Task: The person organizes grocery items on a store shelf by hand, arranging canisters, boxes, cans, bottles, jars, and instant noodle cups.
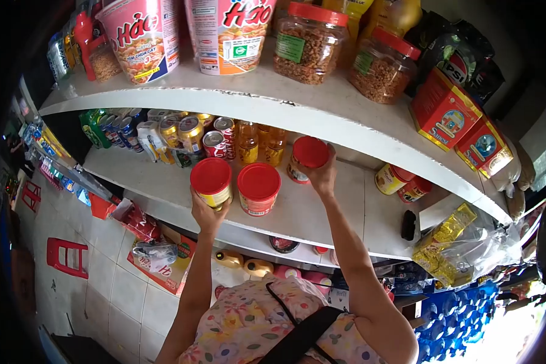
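My left hand [211, 212] is wrapped round a yellow tub with a red lid [211, 176] at the front of the middle shelf [340, 212]. Beside it, untouched, stands a red-and-white tub with a red lid [259, 189]. Farther back on that shelf, my right hand [320, 176] grips another red-lidded tub [310, 153] by its right side. Fingers hide part of that tub's label. Close behind the tubs are bottles of amber liquid [249, 143] and red drink cans [215, 145].
Above runs a thick white shelf edge [255, 100] bearing large pink noodle tubs [141, 42] and red-lidded jars [309, 45]. Two more tubs [393, 179] stand at the right of the middle shelf. A plastic-wrapped yellow pack [449, 242] sits at right. A red stool [67, 257] is on the floor.
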